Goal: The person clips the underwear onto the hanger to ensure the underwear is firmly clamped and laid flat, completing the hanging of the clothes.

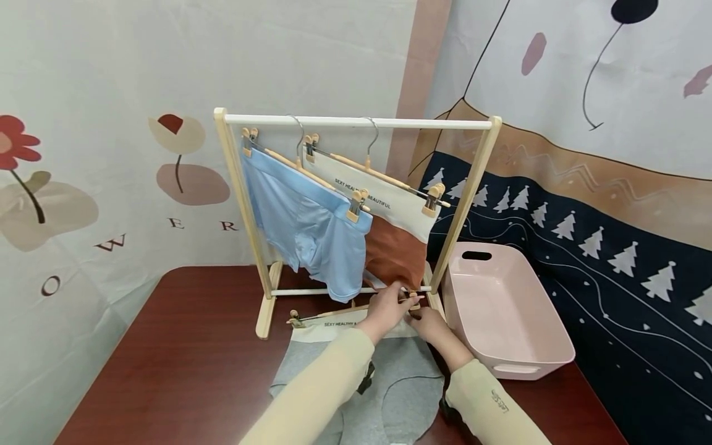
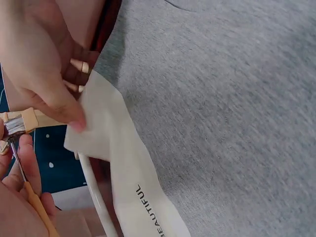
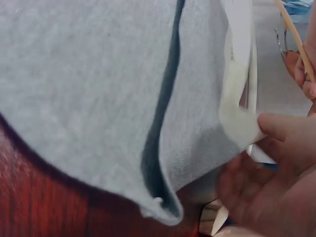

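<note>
Grey shorts with a cream waistband (image 1: 414, 377) lie on the table in front of the rack. A wooden clip hanger (image 1: 334, 313) lies along their waistband, its left clip at the waistband's left corner. My left hand (image 1: 384, 312) holds the hanger's right-end clip (image 2: 22, 123), fingers around it and apart from the fabric in the left wrist view. With thumb and fingers, my right hand (image 1: 431, 327) pinches the right corner of the waistband (image 2: 94, 118). In the right wrist view, the right hand (image 3: 276, 168) grips that corner and the shorts' side hangs in a fold.
A wooden rack with a white rail (image 1: 334, 122) stands behind the hands. Light blue shorts (image 1: 306, 216) and cream-and-rust shorts (image 1: 397, 247) hang on it from clip hangers. A pink bin (image 1: 506, 303) stands right of the rack on the dark red table (image 1: 183, 346).
</note>
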### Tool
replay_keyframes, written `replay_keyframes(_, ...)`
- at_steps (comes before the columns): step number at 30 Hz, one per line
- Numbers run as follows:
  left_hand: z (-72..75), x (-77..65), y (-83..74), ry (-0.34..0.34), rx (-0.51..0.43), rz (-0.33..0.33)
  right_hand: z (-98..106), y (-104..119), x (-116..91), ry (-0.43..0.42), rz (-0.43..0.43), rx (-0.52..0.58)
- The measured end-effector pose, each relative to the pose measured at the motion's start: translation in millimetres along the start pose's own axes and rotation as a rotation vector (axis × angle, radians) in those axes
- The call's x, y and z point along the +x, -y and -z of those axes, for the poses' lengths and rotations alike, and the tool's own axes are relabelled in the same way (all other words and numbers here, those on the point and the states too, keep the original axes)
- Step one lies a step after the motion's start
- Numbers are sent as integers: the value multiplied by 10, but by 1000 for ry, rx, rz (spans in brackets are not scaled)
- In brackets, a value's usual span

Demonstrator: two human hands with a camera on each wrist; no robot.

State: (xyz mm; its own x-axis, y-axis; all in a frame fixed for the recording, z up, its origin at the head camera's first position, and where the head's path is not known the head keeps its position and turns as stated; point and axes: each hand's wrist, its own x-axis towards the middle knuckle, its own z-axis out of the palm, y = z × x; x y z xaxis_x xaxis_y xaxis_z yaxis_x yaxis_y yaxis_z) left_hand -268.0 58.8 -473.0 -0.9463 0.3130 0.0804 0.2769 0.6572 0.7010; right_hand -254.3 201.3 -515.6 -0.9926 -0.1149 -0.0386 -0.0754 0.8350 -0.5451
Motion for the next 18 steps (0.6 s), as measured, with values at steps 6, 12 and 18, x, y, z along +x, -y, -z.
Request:
replay_keyframes(6, 51, 4, 35, -43, -21, -49, 23, 4, -46, -175, 56, 43)
replay_keyframes(12, 93, 7, 38, -50, -47, -55, 82, 3, -146, -207, 41, 170)
replay_keyframes(18, 118, -11, 49, -16, -104, -30, 136, 44, -231, -262, 25, 297)
